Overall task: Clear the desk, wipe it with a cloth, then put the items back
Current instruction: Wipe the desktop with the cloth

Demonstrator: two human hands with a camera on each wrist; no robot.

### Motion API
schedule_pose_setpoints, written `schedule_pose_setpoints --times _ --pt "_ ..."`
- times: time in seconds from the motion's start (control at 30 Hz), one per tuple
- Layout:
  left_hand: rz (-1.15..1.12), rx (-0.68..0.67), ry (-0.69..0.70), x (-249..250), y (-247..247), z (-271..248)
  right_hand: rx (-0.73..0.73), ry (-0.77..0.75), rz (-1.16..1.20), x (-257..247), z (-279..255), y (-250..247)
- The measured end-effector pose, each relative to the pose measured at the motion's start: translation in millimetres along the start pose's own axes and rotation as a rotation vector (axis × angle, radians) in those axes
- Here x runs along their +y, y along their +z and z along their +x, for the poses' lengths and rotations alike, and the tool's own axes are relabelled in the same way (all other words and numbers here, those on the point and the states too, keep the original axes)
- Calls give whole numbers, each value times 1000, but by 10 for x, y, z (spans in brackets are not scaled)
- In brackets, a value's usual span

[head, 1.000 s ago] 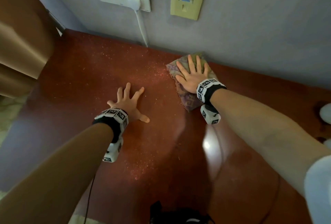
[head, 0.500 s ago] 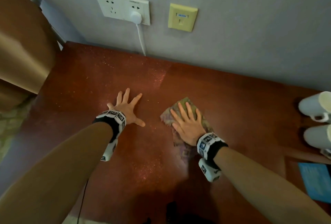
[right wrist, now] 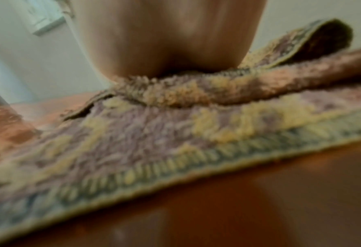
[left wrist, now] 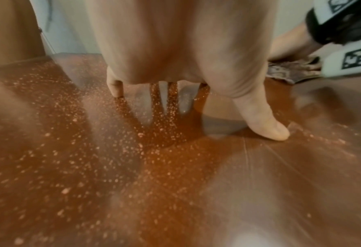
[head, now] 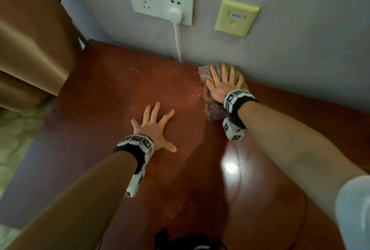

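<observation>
A patterned purple and yellow cloth [head: 212, 107] lies on the reddish-brown desk [head: 124, 89], pushed up against the grey wall at the back. My right hand [head: 222, 83] presses flat on the cloth with its fingers straight and spread. My left hand [head: 154, 123] rests flat on the bare desk to the left of the cloth, fingers spread. The left wrist view shows my left hand [left wrist: 196, 103] on the dusty desk [left wrist: 133, 167] and a corner of the cloth [left wrist: 289, 71] at the right. In the right wrist view the cloth [right wrist: 154, 142] lies folded under my palm.
Pale dust specks [head: 128, 73] cover the left half of the desk. A white wall socket [head: 158, 1] holds a plug with a white cable [head: 178, 43] running down behind the desk. A yellow wall plate [head: 236, 17] sits beside it. A tan curtain [head: 30, 39] hangs at the left.
My right hand has slid the cloth from the middle of the desk away from me to the wall. My left hand has stayed flat in place.
</observation>
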State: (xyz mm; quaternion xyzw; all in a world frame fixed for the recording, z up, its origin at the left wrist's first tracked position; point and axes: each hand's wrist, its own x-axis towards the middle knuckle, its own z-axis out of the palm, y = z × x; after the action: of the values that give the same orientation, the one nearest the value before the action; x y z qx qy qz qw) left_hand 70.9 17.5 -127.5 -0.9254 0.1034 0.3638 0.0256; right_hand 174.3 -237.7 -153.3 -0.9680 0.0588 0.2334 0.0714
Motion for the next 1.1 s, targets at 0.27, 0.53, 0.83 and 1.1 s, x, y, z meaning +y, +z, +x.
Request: schedule_pose_setpoints --times 0.27,0.53,0.83,1.1 --pt "-81 38 6 -208 19 -96 17 -331 -197 -247 -581 361" --pt "-129 -1 -50 -491 -95 -98 -24 -412 -210 -153 -1722 1056" --pt "-122 -9 -50 -507 -76 -35 23 60 12 27 -562 294" --pt "-102 -30 -31 -541 -82 69 18 -85 -63 -641 134 41"
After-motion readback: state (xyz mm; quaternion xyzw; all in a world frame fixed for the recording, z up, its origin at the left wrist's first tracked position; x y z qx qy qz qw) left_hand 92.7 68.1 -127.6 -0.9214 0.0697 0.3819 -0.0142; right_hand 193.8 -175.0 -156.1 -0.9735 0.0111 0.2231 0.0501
